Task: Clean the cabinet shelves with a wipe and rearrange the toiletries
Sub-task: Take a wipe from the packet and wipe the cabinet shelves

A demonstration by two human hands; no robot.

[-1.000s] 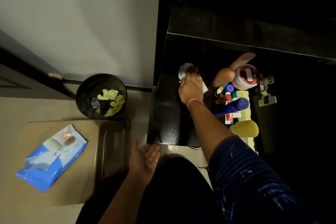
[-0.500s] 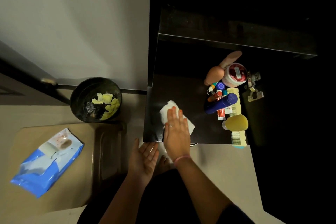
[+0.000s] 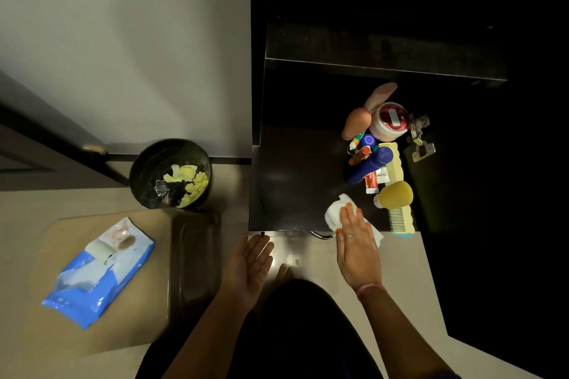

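From the head camera, the right hand (image 3: pixel 357 243) lies flat, fingers straight, pressing a crumpled white wet wipe (image 3: pixel 335 212) onto the glossy black cabinet shelf (image 3: pixel 292 181) at its front edge. The left hand (image 3: pixel 251 268) hovers open, palm up, holding nothing, just below that edge.

Just beyond the right fingertips and to their right stands the cluster of toiletries: a yellow round-capped bottle (image 3: pixel 395 192), a dark blue tube (image 3: pixel 369 166), a pale yellow comb (image 3: pixel 400 220) and a red-lidded white jar (image 3: pixel 391 121). A rightward stroke would likely knock the bottle or push the comb over the edge, which it already overhangs.

Left of the hand the shelf lies bare, giving free sweeping room.
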